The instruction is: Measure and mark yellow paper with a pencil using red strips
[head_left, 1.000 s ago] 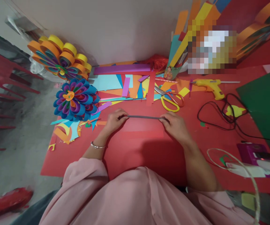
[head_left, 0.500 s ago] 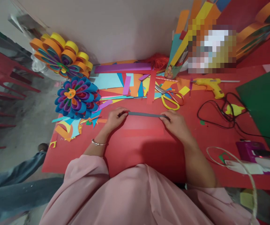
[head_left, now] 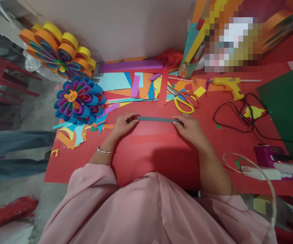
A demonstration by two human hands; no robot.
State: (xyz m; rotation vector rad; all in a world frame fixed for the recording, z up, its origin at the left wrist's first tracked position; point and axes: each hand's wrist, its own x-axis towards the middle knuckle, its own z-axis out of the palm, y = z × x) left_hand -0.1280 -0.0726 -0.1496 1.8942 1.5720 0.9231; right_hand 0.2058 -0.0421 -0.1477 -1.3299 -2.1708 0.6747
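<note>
At the near edge of the red table, a person in a loose pink garment sits or stands close, both forearms stretched over the top. A flat red strip lies crosswise on the table, almost matching its colour. Just beyond it, a narrow grey strip runs nearly level from hand to hand. The left hand, with a silver bracelet at its wrist, pinches one end between thumb and fingers; the right hand grips the other end likewise. Whether the strip touches the tabletop cannot be told.

To the right, a purple box sits near the table's side, with a tangled black cord beyond it, next to a green sheet. To the left, a blue and purple paper flower rests near coloured scraps.

Farther out, past the right hand, scissors with one yellow and one red handle lie partly over cut paper, and a yellow glue gun lies to their right. Beyond the blue flower is an orange and yellow one; a long purple strip lies before the wall.
</note>
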